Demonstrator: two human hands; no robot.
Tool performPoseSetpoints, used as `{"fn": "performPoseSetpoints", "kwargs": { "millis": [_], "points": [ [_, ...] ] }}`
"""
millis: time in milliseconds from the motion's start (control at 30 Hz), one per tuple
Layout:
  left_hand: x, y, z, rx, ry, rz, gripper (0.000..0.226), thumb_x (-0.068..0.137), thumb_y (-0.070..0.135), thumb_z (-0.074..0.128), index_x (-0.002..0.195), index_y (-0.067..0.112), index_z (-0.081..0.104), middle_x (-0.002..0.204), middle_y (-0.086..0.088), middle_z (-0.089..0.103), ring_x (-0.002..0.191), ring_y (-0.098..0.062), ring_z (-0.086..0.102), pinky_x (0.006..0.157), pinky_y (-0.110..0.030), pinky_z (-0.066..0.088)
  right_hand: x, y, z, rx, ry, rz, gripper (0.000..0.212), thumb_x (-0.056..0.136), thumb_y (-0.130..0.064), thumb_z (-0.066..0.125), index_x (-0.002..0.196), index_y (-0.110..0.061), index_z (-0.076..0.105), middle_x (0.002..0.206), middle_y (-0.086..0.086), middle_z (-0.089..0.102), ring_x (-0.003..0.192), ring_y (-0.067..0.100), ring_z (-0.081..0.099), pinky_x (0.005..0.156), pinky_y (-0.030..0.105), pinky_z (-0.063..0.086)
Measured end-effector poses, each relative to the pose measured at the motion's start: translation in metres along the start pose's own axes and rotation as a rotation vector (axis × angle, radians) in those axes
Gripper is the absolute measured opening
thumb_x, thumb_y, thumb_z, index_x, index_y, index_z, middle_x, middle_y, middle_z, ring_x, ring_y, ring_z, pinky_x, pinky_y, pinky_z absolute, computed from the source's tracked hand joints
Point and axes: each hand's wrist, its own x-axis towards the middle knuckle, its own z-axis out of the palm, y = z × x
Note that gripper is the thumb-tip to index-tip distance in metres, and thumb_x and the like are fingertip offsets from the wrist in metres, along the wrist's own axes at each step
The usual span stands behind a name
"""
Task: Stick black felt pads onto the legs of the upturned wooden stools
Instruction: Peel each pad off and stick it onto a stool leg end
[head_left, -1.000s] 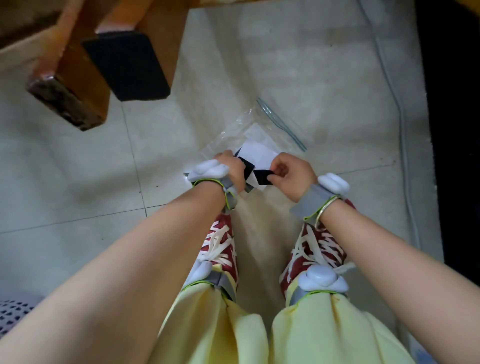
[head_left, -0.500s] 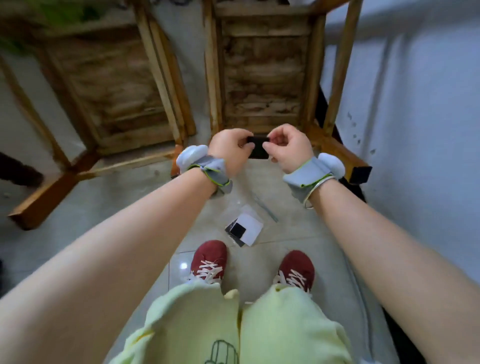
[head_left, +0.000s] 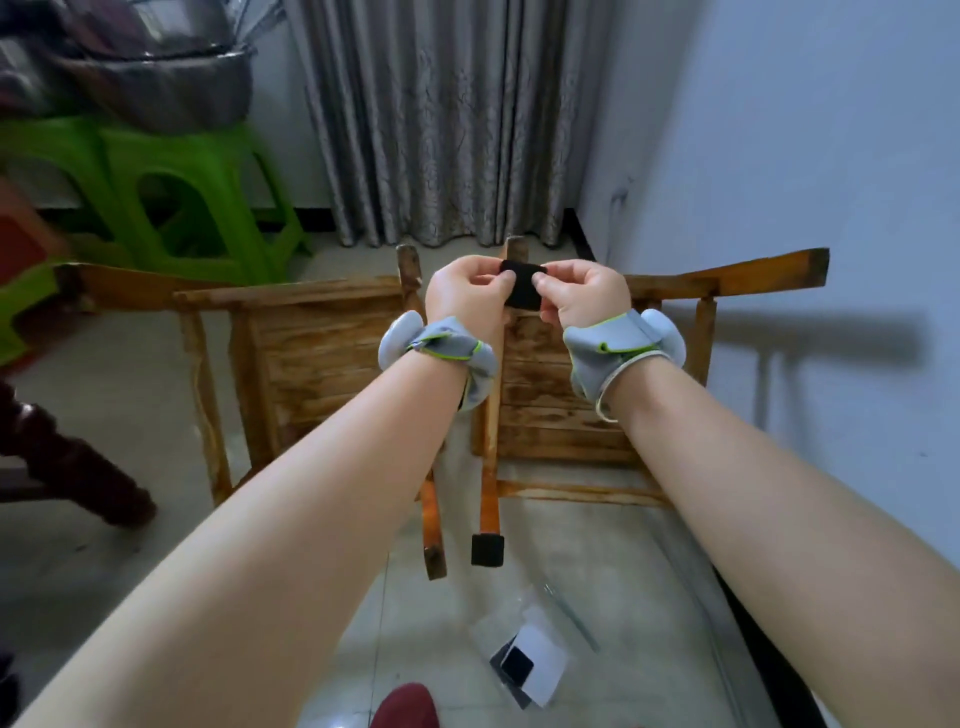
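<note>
A person stands over two upturned wooden stools, the left stool (head_left: 311, 353) and the right stool (head_left: 561, 410), on a tiled floor (head_left: 104, 395), with a black felt pad (head_left: 522, 286) held up between both hands. The left hand (head_left: 465, 301) pinches the pad's left edge between thumb and fingertips; the right hand (head_left: 584, 299) pinches its right edge the same way, the fingers of both curled in. The pad sits just in front of the top of one far leg (head_left: 515, 249) of the right stool; whether it touches the wood cannot be told.

One near leg of that stool already wears a fitted pad (head_left: 487, 550) on its end, while the near leg (head_left: 435, 556) of the left stool beside it shows bare wood. On the floor near a red shoe (head_left: 405, 706) lies a clear plastic bag (head_left: 540, 649) with a white backing sheet (head_left: 540, 660) and a spare pad (head_left: 517, 666).

The step in hand appears to be readying this pad, possibly peeling its backing, before fixing it. The next move likely calls for squaring the sticky face over the cut end of a bare leg and pressing it down firmly.
</note>
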Motion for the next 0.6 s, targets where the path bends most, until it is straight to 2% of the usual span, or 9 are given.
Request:
{"fn": "performPoseSetpoints", "kwargs": {
  "millis": [100,200,267,333,400,467,600],
  "points": [
    [0.021,-0.003,0.002,-0.001,0.004,0.004,0.016,0.084,0.012,0.059,0.097,0.006,0.066,0.064,0.008,0.056,0.062,-0.013,0.057,0.071,-0.032,0.056,0.019,0.004,0.011,-0.035,0.025,-0.020,0.005,0.083,-0.010,0.060,0.084,-0.011,0.064,0.055,-0.005,0.052,0.049,0.006,0.046,0.045,0.010,0.041],
    [0.044,-0.011,0.010,0.012,0.009,0.024,0.015,0.084,0.013,0.061,0.096,0.006,0.067,0.065,0.007,0.057,0.058,-0.009,0.056,0.062,-0.027,0.056,0.044,0.011,0.018,-0.106,0.054,-0.057,0.014,0.083,-0.012,0.060,0.093,-0.004,0.066,0.058,-0.007,0.052,0.053,0.004,0.047,0.055,0.016,0.042],
    [0.052,-0.018,0.014,0.013,0.009,0.022,0.016,0.084,0.014,0.061,0.095,0.004,0.067,0.064,0.007,0.058,0.055,-0.007,0.055,0.059,-0.025,0.056,0.054,0.016,0.021,-0.170,0.055,-0.101,0.017,0.083,-0.013,0.060,0.094,-0.002,0.066,0.062,-0.002,0.056,0.054,0.009,0.049,0.059,0.021,0.044],
    [0.065,-0.023,0.020,0.035,0.020,0.034,0.016,0.084,0.015,0.061,0.095,0.005,0.067,0.074,-0.001,0.065,0.060,-0.015,0.060,0.070,-0.032,0.058,0.066,0.021,0.025,-0.236,0.074,-0.134,0.017,0.082,-0.014,0.060,0.094,-0.003,0.067,0.074,0.007,0.062,0.064,0.017,0.055,0.068,0.029,0.049],
    [0.076,-0.026,0.025,0.109,0.052,0.066,0.017,0.084,0.018,0.060,0.095,0.008,0.068,0.088,-0.010,0.071,0.079,-0.025,0.066,0.081,-0.034,0.055,0.076,0.026,0.030,-0.282,0.116,-0.161,0.017,0.081,-0.015,0.061,0.094,-0.005,0.068,0.085,0.014,0.069,0.076,0.023,0.060,0.076,0.031,0.049],
    [0.081,-0.027,0.027,0.142,0.075,0.082,0.018,0.084,0.019,0.060,0.096,0.008,0.068,0.095,-0.013,0.072,0.088,-0.029,0.067,0.083,-0.033,0.053,0.078,0.027,0.034,-0.326,0.147,-0.189,0.018,0.082,-0.015,0.061,0.095,-0.006,0.068,0.094,0.016,0.071,0.086,0.026,0.063,0.076,0.027,0.046],
    [0.092,-0.032,0.035,0.133,0.067,0.055,0.016,0.084,0.019,0.060,0.093,0.008,0.067,0.091,-0.012,0.071,0.086,-0.032,0.067,0.083,-0.041,0.055,0.089,0.030,0.039,-0.412,0.179,-0.215,0.021,0.084,-0.016,0.058,0.100,-0.006,0.066,0.102,0.016,0.070,0.095,0.029,0.062,0.076,0.024,0.042]
  ]
}}
